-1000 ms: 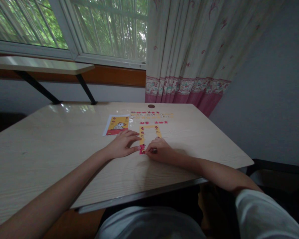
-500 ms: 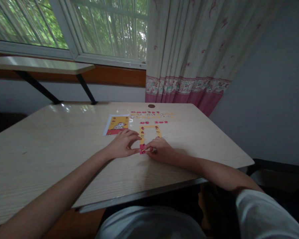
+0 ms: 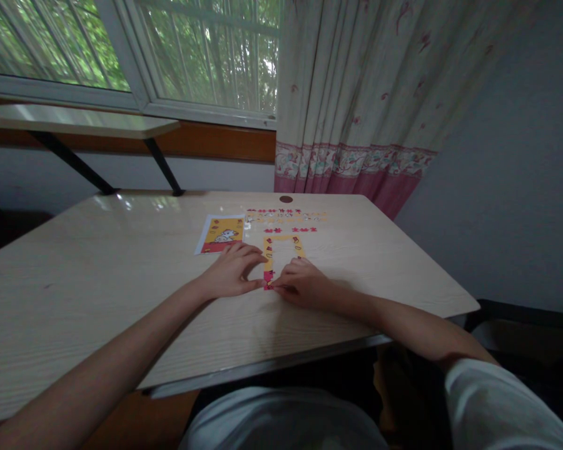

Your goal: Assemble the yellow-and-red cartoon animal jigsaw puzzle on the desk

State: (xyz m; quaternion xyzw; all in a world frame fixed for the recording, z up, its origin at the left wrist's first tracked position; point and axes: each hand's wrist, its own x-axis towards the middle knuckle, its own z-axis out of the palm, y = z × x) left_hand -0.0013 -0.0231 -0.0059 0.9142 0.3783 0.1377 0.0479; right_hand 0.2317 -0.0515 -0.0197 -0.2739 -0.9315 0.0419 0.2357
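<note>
A partly joined jigsaw puzzle (image 3: 268,256) lies on the table, its yellow border running up the left side, across the top and down part of the right, with red pieces at the lower left corner. My left hand (image 3: 234,272) rests flat on its left with fingers apart, the thumb tip touching that red corner. Closed in a pinch, my right hand (image 3: 304,282) is at the same corner, its fingertips on a red puzzle piece (image 3: 269,285); they partly hide it. A picture card (image 3: 223,232) with a white animal on yellow and red lies beyond my left hand.
Rows of loose puzzle pieces (image 3: 288,220), red and yellow, lie behind the puzzle. A round dark disc (image 3: 286,199) is at the table's (image 3: 98,300) back edge. A raised shelf (image 3: 79,122) stands back left. A curtain (image 3: 351,112) hangs behind.
My right fingertips have shifted slightly left and down at the red corner. My left hand stays where it was.
</note>
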